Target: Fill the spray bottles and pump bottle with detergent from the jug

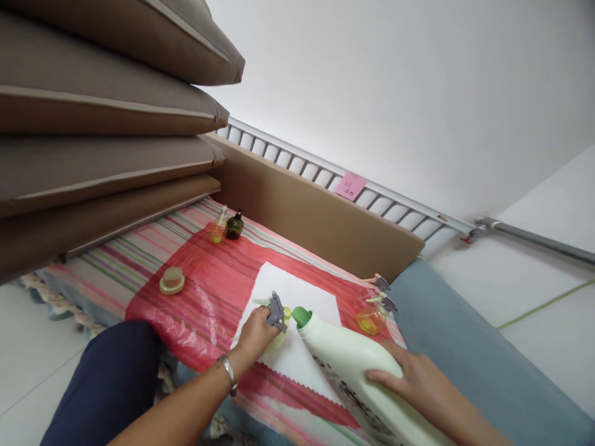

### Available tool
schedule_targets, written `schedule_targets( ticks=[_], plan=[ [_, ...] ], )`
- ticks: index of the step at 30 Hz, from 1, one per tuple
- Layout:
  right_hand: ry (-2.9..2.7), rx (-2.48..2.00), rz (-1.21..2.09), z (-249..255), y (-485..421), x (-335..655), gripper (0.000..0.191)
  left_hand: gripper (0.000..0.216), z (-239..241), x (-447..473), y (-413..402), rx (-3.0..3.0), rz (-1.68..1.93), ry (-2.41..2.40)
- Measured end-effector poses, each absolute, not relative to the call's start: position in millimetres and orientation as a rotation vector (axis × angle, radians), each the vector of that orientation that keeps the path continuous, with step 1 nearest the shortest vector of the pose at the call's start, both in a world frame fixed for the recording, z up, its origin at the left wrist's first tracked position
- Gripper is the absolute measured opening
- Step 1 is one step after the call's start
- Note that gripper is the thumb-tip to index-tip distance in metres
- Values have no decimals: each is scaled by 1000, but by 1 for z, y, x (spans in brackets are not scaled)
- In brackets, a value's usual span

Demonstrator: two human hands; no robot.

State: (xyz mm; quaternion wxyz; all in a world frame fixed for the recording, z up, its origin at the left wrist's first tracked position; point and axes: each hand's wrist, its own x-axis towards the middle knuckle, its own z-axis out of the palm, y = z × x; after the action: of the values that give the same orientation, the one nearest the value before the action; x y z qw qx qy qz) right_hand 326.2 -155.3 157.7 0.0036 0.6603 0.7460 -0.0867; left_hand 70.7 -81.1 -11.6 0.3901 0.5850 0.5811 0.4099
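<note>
My left hand (257, 334) is closed around a small yellow-green spray bottle (281, 322) with a grey trigger head, held over a white cloth (297, 291). My right hand (409, 378) grips the body of a large white bottle (348, 359) with a green cap, tilted so its cap points at the small bottle. The two bottles almost touch at the cap. A metal bracelet sits on my left wrist.
A red plastic sheet (209, 279) covers a striped cloth. On it stand a beige jar (172, 280), a small clear bottle (218, 228), a dark pump bottle (235, 226) and orange spray bottles (372, 316). Stacked brown cushions (93, 111) loom at left; a brown board (316, 217) stands behind.
</note>
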Motion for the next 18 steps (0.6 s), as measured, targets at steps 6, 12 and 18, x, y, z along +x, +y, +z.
schedule_targets(
  ticks=[6,12,18],
  plan=[
    [2269,1981,-140,161,-150,319,37,15,-18,72,-79,1562,1029,1520],
    [2251,1903,47,170,-148,316,34,14,-18,73,-80,1604,1005,1533],
    [2257,1838,127,179,-147,313,35,13,-15,73,-83,1606,993,1524]
  ],
)
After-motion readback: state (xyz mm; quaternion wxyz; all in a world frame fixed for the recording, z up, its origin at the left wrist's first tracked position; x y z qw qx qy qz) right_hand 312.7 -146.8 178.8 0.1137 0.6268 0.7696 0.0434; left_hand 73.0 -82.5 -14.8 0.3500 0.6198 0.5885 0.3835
